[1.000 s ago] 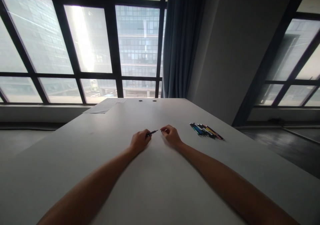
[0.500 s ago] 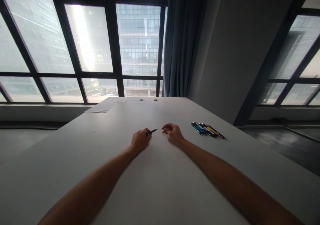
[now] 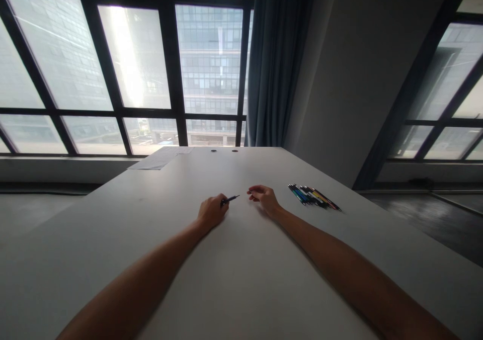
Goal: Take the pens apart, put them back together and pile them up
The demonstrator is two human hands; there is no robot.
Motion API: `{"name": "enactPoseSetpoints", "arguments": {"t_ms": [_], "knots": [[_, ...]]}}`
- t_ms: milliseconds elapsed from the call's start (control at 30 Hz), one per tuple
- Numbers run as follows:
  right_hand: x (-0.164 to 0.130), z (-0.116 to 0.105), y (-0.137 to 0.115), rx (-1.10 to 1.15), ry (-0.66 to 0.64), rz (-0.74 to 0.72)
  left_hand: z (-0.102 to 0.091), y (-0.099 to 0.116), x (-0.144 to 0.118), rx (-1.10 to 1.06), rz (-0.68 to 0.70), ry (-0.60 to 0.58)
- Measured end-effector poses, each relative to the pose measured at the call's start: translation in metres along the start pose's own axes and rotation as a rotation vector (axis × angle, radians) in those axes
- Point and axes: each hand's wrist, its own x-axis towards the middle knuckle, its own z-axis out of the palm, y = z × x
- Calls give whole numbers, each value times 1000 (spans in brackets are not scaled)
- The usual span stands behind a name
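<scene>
- On the white table (image 3: pixel 241 279), out ahead at the end of both bare forearms: left hand (image 3: pixel 211 212) closed round a dark pen (image 3: pixel 230 199), barrel buried in the fist, slim tip poking out toward the right hand (image 3: pixel 265 197).
- Gripped low and near the tabletop, heel of the left hand apparently resting on the surface (a steady brace, judging by the flat wrist); tip angled slightly up and away, clear of the table.
- Just right of the pen tip: right hand with fingers curled loosely inward, thumb and forefinger near each other as if pinching something small; whether anything sits between them too small to tell. Not touching the pen; a narrow gap between tip and fingertips.
- Hands apart, then, yet close, facing one another across that gap.
- Further right of the right hand, well apart from it: a bundle of pens (image 3: pixel 314 197) lying side by side on the table, blue, green, yellow and red among the dark barrels, all pointing roughly the same slanted way (within reach of the right arm, by the look of it).
- At the far end of the table, beyond the hands: sheets of paper (image 3: pixel 160 158) at the left corner and two small dark holes (image 3: pixel 224 151) in the top.
- Behind the table: big dark-framed windows (image 3: pixel 132 68) with office blocks outside, a blue-grey curtain (image 3: pixel 277 63) beside a grey wall.
- Between the hands and the bundle, only bare tabletop; nothing across the way to the pen.
</scene>
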Motion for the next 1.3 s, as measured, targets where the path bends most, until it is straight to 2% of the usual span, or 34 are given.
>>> {"name": "enactPoseSetpoints", "arguments": {"t_ms": [167, 367, 567, 700, 1133, 1200, 1300], "knots": [[0, 1, 3, -135, -25, -76, -1, 0, 0, -2, 2, -14], [5, -12, 4, -658, -23, -251, -1, 0, 0, -2, 12, -10], [18, -38, 12, -995, 23, -292, 1, -2, 0, -4, 18, -10], [22, -45, 17, -1070, 47, -264, 2, -2, 1, 15, 11, -6], [20, -44, 14, -1161, 100, -96, 2, -3, 0, 27, 7, -8], [18, -42, 11, -1139, 138, -128, 3, -3, 1, 30, 7, -5], [10, -31, 3, -1104, 196, -290, 3, -3, 1, 23, 5, -5]]}}
